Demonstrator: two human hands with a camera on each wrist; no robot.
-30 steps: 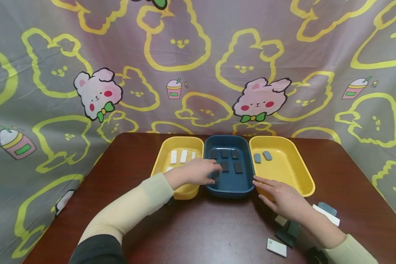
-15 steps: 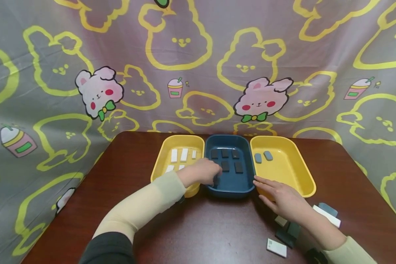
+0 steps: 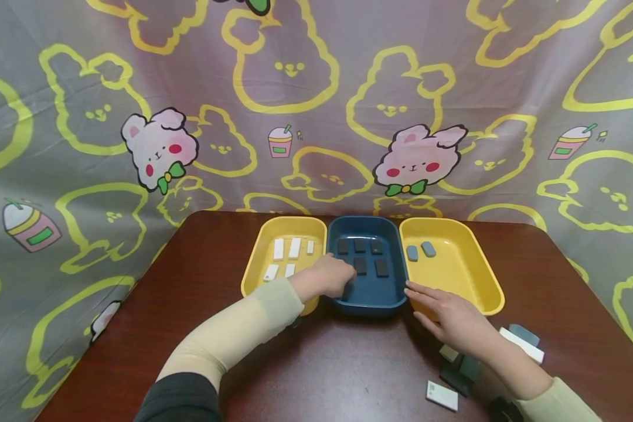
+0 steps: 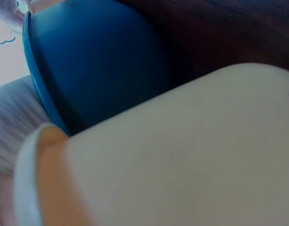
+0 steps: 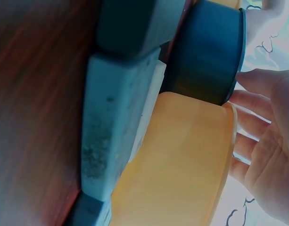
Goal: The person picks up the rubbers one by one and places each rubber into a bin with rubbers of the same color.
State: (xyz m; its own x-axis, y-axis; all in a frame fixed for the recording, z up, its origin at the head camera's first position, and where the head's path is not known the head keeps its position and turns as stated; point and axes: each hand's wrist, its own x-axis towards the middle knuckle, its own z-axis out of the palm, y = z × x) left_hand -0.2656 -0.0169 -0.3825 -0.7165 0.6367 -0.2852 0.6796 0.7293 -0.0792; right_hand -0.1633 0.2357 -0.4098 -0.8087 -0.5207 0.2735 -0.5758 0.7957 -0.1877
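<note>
My left hand (image 3: pixel 333 275) reaches into the left side of the blue tray (image 3: pixel 380 296), fingers pointing down; its fingertips and anything under them are hidden. Several dark flat tiles (image 3: pixel 360 266) lie in rows in that tray. My right hand (image 3: pixel 448 313) has its fingers extended over the near left corner of the right yellow tray (image 3: pixel 461 275). In the right wrist view, the fingers (image 5: pixel 255 82) of that hand rest at the rims where the blue and yellow trays meet. Blue tray wall (image 4: pixel 97 61) and a sleeve fill most of the left wrist view.
The left yellow tray (image 3: pixel 253 261) holds several white tiles (image 3: pixel 294 247). Two grey-blue rounded pieces (image 3: pixel 428 249) lie in the right yellow tray. By my right forearm are loose pieces: a white tile (image 3: pixel 442 396), dark blocks (image 3: pixel 456 380), a white block (image 3: pixel 522 344) and a grey-blue one (image 3: pixel 524 334).
My left hand has moved slightly right and its fingers have curled in; the dark tile seen under them a second ago is now hidden. My right hand has stayed put.
</note>
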